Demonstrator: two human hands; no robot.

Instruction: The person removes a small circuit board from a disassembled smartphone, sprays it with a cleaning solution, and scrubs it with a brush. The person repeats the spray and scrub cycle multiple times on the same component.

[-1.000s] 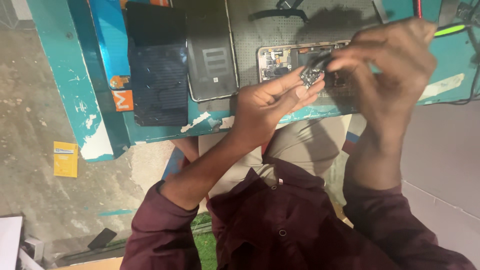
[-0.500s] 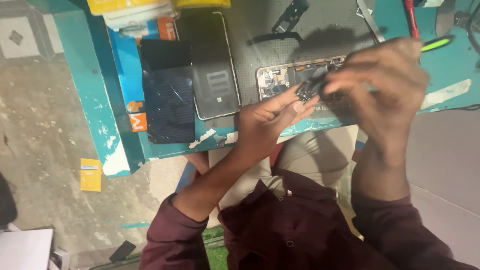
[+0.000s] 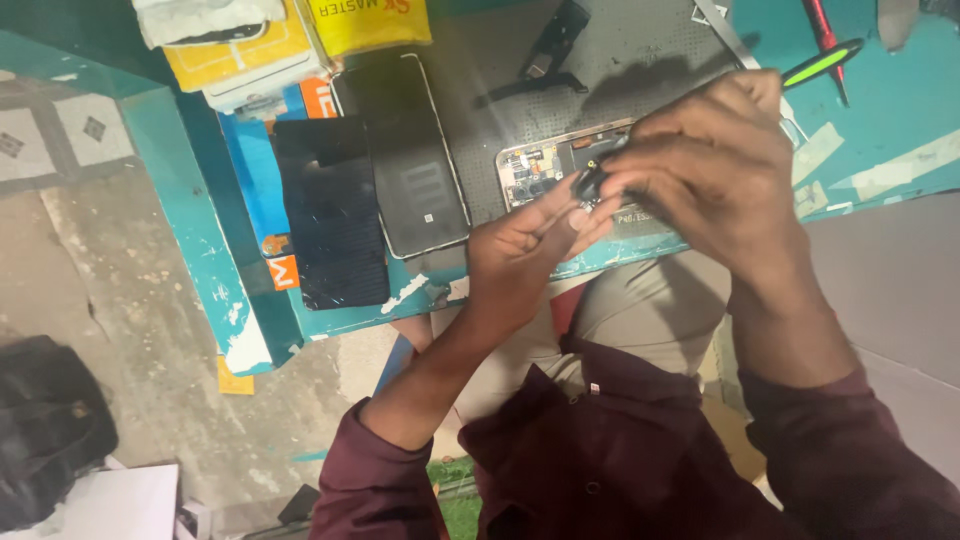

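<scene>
An opened phone (image 3: 540, 165) with its circuit board showing lies on a grey mat (image 3: 640, 70) at the near edge of a teal table (image 3: 880, 110). My left hand (image 3: 525, 245) and my right hand (image 3: 710, 165) meet just above it and pinch one small dark part (image 3: 588, 185) between their fingertips. My right hand covers most of the phone's right half. What the part is cannot be made out.
A dark phone back cover (image 3: 405, 155) and a black screen panel (image 3: 330, 210) lie left of the opened phone. Yellow packets (image 3: 290, 35) sit at the back left. A green-handled tool (image 3: 820, 62), a red tool (image 3: 825, 30) and a black bracket (image 3: 550, 45) lie behind. Black bag (image 3: 45, 425) on the floor.
The view has shifted, so the table and phone sit lower and more to the right in the frame. Both hands stay pinched together over the opened phone.
</scene>
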